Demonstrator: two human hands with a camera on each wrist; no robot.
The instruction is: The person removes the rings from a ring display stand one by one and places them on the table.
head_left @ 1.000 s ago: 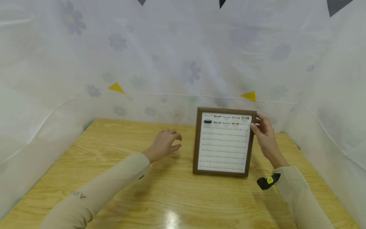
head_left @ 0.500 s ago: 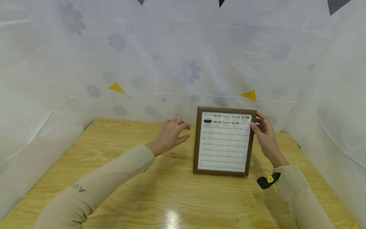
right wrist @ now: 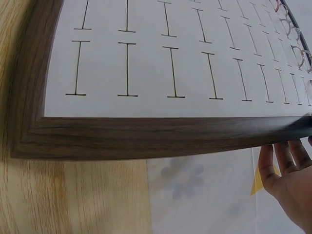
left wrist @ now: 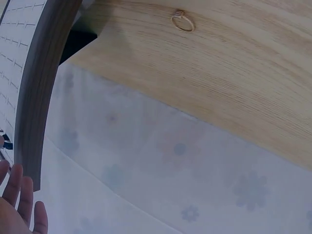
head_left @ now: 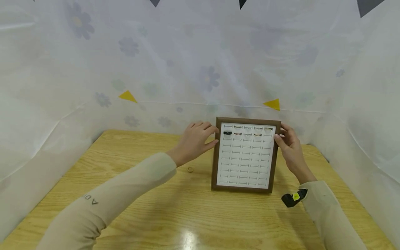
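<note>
A ring display board (head_left: 244,155) stands upright at the far right of the wooden surface (head_left: 187,215), leaning slightly back: a dark brown wood-grain frame around a white panel ruled with rows of short black slot marks. Only its top two rows carry rings. I count about ten, five to a row; the one at the left of the second row is plainly black, the rest are thin and pale and too small to tell apart.

The left hand (head_left: 195,141) is at the frame's upper left edge, its grip loose with fingers nearly straight, fingertips touching the wood. The right hand (head_left: 289,144) has the upper right edge, fingers curled onto the frame with the thumb at its front.

One small gold ring (head_left: 190,169) lies alone on the surface, left of the board and just nearer than the left hand.
</note>
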